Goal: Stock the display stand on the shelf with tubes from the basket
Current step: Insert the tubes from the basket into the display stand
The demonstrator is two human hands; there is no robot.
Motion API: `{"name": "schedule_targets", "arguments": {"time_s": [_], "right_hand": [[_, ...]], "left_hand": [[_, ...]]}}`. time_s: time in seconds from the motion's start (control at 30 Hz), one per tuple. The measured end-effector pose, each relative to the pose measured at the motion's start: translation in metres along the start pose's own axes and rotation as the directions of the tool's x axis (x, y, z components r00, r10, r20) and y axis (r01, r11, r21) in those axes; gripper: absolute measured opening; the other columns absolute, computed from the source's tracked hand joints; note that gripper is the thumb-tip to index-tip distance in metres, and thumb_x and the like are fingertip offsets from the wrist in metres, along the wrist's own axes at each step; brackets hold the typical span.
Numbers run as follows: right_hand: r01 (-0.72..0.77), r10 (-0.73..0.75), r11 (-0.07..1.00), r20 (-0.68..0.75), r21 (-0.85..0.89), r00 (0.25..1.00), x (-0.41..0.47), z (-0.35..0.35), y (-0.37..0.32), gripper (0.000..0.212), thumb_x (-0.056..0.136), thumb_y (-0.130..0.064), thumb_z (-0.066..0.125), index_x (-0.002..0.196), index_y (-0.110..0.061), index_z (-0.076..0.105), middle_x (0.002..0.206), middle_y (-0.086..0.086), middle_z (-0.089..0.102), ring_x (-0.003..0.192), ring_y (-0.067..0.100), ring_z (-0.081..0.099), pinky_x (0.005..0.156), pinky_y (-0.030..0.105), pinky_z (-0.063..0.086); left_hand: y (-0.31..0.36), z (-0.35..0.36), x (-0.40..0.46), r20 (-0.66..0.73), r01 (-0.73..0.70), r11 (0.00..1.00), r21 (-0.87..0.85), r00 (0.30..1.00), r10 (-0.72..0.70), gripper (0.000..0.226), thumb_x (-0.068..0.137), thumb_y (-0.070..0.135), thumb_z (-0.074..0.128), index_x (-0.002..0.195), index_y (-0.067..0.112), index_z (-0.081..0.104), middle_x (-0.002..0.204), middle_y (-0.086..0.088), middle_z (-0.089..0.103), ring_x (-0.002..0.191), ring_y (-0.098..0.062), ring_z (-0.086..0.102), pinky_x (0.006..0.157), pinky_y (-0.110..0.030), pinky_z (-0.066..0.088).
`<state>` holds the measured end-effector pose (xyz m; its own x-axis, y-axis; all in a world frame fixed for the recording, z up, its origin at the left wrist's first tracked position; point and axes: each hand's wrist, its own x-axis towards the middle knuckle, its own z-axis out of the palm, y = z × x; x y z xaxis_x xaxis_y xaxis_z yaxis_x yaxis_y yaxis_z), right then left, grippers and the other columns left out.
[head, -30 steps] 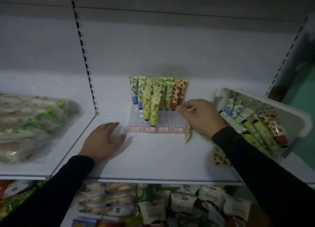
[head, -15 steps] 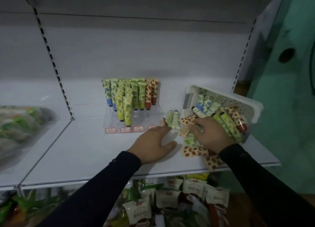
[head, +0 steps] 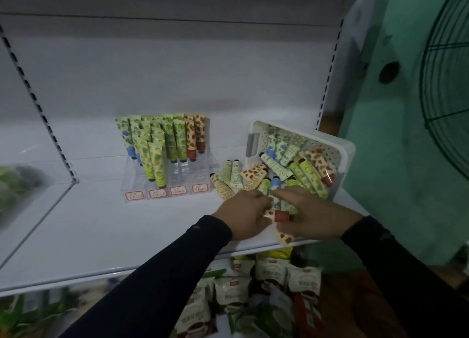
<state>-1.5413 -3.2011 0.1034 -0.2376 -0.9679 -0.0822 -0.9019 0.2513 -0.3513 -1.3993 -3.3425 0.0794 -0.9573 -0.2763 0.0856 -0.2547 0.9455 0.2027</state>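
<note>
The white perforated basket (head: pixel 340 150), tipped on its side, spills printed tubes (head: pixel 276 165) onto the white shelf (head: pixel 101 226). Beyond the fingertips to the left, the clear display stand (head: pixel 167 188) holds upright tubes. Left hand (head: pixel 243 216) and right hand (head: pixel 312 216) meet over the spilled pile, fingers curled among tubes; whether either actually grips one is unclear.

Clear display stand (head: pixel 167 183) with upright tubes (head: pixel 162 144), tipped white basket (head: pixel 340 147), spilled tubes (head: pixel 231 176) on shelf

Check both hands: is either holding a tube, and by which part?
Cannot be told. The left hand and right hand lie over the loose tubes beside the basket; no clear hold shows.
</note>
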Motion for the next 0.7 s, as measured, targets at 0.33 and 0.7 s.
{"name": "schedule_targets", "arguments": {"time_s": [0.33, 0.7], "right_hand": [[0.065, -0.041, 0.982, 0.136, -0.178, 0.99, 0.009, -0.005, 0.004, 0.101, 0.067, -0.056, 0.079, 0.149, -0.04, 0.023, 0.155, -0.007, 0.019, 0.143, 0.02, 0.018, 0.115, 0.044, 0.026], [0.036, -0.04, 0.993, -0.031, -0.112, 0.999, 0.027, -0.006, -0.024, 0.041, 0.083, -0.025, 0.069, 0.123, -0.02, 0.063, 0.103, -0.006, 0.066, 0.093, 0.011, 0.06, 0.083, 0.027, 0.05]], "left_hand": [[-0.011, -0.018, -0.018, -0.04, 0.097, 0.993, -0.062, 0.994, -0.1, 0.017, 0.095, 0.028, 0.056, 0.101, 0.012, 0.052, 0.098, -0.008, 0.059, 0.082, -0.022, 0.052, 0.066, -0.03, 0.036], [-0.029, -0.03, -0.033, -0.062, 0.286, 0.892, -0.35, 0.943, -0.327, 0.018, 0.089, 0.023, 0.062, 0.104, 0.015, 0.053, 0.097, -0.005, 0.063, 0.082, -0.022, 0.059, 0.067, -0.031, 0.046]]}}
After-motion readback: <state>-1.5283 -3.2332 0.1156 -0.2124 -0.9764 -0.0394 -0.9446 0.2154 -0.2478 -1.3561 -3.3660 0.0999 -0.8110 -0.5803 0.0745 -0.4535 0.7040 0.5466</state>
